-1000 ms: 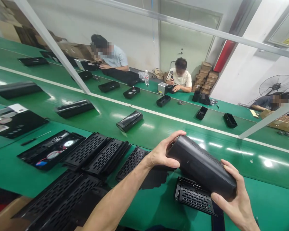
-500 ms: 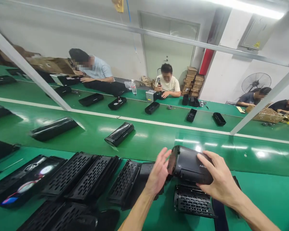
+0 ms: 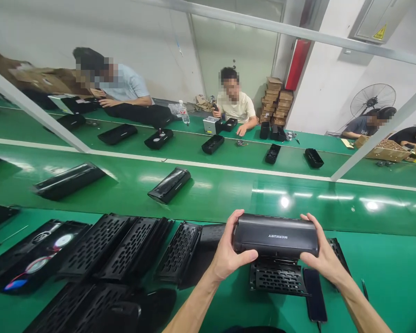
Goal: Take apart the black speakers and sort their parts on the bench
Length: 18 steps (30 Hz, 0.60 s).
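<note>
Your left hand (image 3: 229,252) and right hand (image 3: 322,249) grip opposite ends of the black rounded plastic casing (image 3: 276,235), above a black slotted panel (image 3: 279,279) and dark phone (image 3: 315,295).

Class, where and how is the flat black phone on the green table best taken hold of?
Probably grip the flat black phone by its long edges, from above, nearer the wearer than where the black perforated panel reaches its left edge. It lies flat and narrow, so fingers could span it; the thin dark cable leaves its near end.
</note>
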Motion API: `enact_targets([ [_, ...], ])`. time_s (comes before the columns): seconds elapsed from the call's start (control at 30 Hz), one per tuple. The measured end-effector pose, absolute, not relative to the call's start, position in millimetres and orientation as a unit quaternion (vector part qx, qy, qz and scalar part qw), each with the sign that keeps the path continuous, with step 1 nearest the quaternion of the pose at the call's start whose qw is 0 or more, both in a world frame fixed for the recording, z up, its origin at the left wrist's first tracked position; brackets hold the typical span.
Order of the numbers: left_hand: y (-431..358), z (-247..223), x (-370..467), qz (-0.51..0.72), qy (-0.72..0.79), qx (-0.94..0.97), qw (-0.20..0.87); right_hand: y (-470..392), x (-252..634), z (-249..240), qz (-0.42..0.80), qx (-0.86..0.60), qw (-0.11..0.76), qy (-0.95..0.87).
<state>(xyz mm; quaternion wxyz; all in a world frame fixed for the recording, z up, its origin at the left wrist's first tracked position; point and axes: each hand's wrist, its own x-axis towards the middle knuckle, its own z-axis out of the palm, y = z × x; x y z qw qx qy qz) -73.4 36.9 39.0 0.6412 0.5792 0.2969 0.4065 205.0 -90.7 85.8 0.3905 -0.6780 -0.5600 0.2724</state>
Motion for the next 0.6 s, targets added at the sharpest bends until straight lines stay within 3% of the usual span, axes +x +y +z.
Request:
enact_targets([
  [0.3, 40.1, 50.0, -70.3, 0.372, 0.297, 0.618, 0.626, -103.2, 185.8, 75.2, 0.316, -0.660, 0.509, -0.454],
  [0.6, 37.0, 35.2, -71.7, 0.351, 0.296, 0.618, 0.638, -104.7, 199.4, 62.4, 0.375, -0.657, 0.493, -0.430],
])
